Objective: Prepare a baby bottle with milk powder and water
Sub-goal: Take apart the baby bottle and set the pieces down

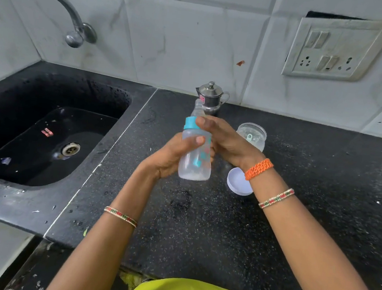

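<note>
Head: bottle (194, 159) between hands (gripped)

Bottle (195, 155): tilted, gripped by left hand (172, 158) at body, right hand (224, 139) at teal collar (190, 123); jar (252, 136) and lid (237, 180) beside right wrist.

No text or label here is legible.

Sink (50, 100) left of counter (296, 200); jar (252, 136) behind lid (237, 183).
</note>
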{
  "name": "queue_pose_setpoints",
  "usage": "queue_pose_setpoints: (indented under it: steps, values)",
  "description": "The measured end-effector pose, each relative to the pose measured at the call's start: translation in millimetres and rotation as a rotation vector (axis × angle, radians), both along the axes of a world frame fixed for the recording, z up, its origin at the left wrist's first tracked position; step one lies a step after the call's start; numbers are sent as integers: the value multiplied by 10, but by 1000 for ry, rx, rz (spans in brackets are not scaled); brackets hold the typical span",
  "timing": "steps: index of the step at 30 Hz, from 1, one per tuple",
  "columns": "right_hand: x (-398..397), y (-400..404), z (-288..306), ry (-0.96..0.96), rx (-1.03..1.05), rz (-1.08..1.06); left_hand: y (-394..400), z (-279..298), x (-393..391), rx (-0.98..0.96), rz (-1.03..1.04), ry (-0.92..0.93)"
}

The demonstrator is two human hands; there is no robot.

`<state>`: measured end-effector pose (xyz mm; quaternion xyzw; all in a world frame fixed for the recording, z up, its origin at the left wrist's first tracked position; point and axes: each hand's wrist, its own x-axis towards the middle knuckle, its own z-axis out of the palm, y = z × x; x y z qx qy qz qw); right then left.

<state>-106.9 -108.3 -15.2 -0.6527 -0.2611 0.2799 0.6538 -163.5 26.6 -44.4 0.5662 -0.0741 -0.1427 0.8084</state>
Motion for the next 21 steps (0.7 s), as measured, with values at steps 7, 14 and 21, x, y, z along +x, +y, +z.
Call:
queue_pose_setpoints:
  steps: [7, 14, 21]
  values:
    - [-127, 156, -196, -281, -485, -401, -47, -34, -37, 1428, 690, -226]
    - [-108, 161, -181, -473, -612, -561, -92, -21, -56, 1363, 609, -266]
    - [-86, 61, -123, -456, -343, -470, 67, 257, -35, 1180, 337, -226]
